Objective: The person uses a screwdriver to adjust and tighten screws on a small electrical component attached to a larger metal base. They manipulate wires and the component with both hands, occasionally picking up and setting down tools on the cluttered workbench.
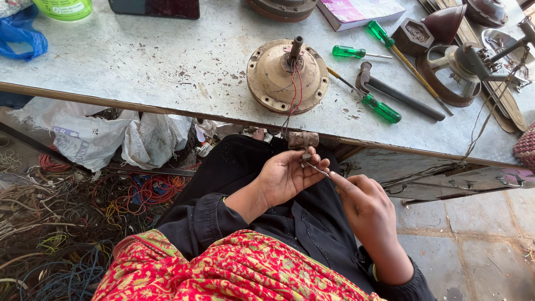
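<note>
Down in the head view, the left hand (287,175) pinches a small brown cylinder (304,139) just below the near table (167,67) edge. The right hand (362,206), fingers curled, grips a thin metal piece (317,169) touching the left fingertips. Wires (294,89) run up to the round motor (288,75); screwdrivers (365,96) lie right.

Three green screwdrivers (381,108), one hammer (401,96), two hands (287,175).

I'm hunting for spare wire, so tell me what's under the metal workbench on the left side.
Under the workbench sit crumpled white bags and a tangle of coloured wires on the floor. Anything further back is hidden by the tabletop and bags.
</note>
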